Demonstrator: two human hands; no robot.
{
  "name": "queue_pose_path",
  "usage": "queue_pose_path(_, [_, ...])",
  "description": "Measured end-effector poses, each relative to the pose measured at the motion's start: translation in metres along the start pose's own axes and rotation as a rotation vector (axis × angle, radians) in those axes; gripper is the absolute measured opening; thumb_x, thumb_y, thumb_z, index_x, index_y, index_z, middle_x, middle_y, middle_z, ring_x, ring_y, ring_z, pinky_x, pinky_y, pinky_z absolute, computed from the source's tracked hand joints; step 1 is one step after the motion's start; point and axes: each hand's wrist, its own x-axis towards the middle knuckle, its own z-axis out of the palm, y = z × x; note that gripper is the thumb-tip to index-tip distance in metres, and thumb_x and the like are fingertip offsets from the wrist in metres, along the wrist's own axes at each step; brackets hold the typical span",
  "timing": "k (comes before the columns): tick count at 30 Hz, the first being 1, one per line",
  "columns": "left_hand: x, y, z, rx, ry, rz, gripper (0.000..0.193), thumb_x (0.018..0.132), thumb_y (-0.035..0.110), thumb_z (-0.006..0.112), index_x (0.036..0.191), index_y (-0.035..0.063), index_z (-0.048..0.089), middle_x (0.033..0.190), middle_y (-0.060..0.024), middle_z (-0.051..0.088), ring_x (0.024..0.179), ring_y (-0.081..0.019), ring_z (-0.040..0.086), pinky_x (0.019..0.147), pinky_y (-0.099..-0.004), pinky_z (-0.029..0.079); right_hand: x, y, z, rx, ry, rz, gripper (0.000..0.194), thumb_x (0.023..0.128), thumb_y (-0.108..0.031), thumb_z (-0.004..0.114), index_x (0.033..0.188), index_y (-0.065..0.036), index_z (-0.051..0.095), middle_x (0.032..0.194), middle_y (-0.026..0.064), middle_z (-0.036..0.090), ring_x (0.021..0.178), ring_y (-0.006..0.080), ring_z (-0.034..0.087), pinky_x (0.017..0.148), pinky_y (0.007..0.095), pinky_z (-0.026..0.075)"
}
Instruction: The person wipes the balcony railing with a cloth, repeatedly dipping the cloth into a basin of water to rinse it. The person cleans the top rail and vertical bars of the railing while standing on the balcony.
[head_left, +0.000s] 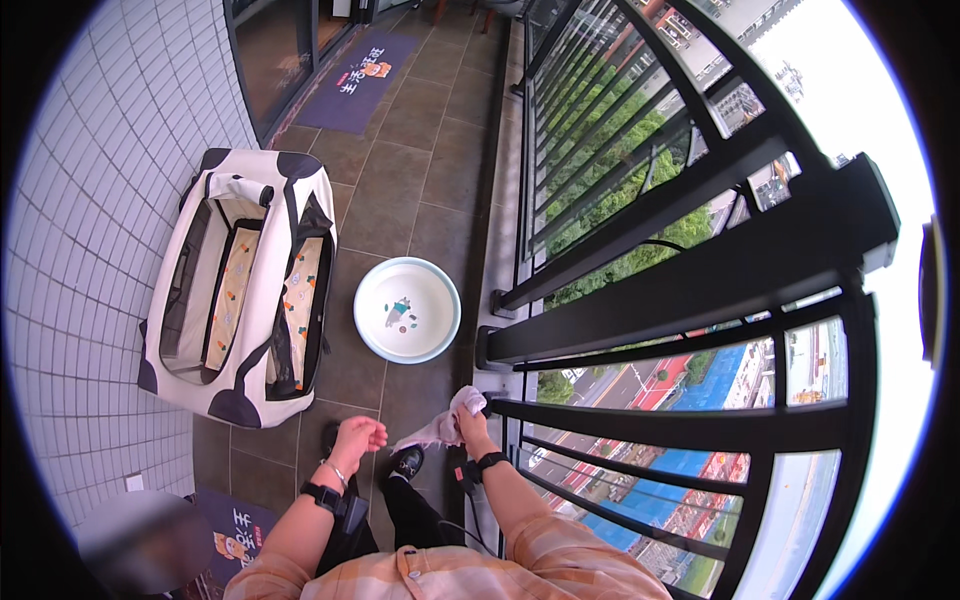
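My right hand (471, 429) grips a pale pink cloth (442, 429) by the low bars of the balcony railing. One end of the cloth is bunched at the fingers, and the other trails left towards my shoe (406, 463). To the left, my left hand (358, 441) hovers over the floor with loosely bent fingers and nothing in it. Beyond both hands stands a round white basin (420, 300) with a light blue rim and a cartoon animal on its bottom. Nothing else shows inside the basin.
A white and black pet carrier (259, 300) with a carrot-print lining stands along the tiled wall (97, 187). Black railing (675, 262) runs up the right side, high above a street. Purple doormats lie on the tile floor, one by the glass door (270, 60).
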Motion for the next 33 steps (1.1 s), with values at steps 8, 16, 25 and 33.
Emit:
queue_pose_path(8, [0.085,-0.046,-0.036,-0.11,0.021,-0.192,0.02,0.092,0.013,0.049,0.09,0.0015,0.065,0.081,-0.0106,0.068,0.071,-0.021,0.067,0.064,-0.0304,0.055,0.131,-0.048,0.084,0.04,0.008,0.147,0.068,0.089,-0.058,0.049,0.129,-0.004,0.05,0.112,0.0129,0.061,0.099,0.0284,0.061,0.072,0.0477,0.053])
queue_pose_path(16, [0.159,-0.109,-0.057,-0.262,0.031,-0.301,0.02,0.093,0.015,0.05,0.093,0.0017,0.065,0.085,-0.0098,0.068,0.075,-0.0186,0.067,0.069,-0.0284,0.054,0.291,-0.027,0.143,0.245,-0.004,0.024,0.036,0.09,-0.039,0.061,0.114,-0.013,0.056,0.098,0.0019,0.059,0.086,0.0186,0.061,0.062,0.0354,0.054])
queue_pose_path(25, [0.184,-0.17,-0.081,-0.331,0.021,-0.423,0.019,0.094,0.016,0.052,0.096,0.0024,0.064,0.089,-0.0078,0.068,0.08,-0.0163,0.066,0.074,-0.0287,0.053,0.358,0.119,0.167,-0.142,0.36,0.164,0.074,0.084,-0.045,0.069,0.135,0.0,0.041,0.111,0.0105,0.06,0.099,0.0265,0.06,0.076,0.0449,0.046])
queue_pose_path(33, [0.186,-0.18,-0.095,-0.256,0.059,-0.389,0.019,0.095,0.015,0.051,0.095,0.0013,0.064,0.089,-0.0097,0.068,0.081,-0.0194,0.066,0.076,-0.0314,0.053,0.339,0.108,0.199,0.547,-0.014,0.195,0.032,0.097,-0.016,0.052,0.121,0.003,0.045,0.113,0.0135,0.056,0.093,0.0243,0.06,0.072,0.0404,0.054])
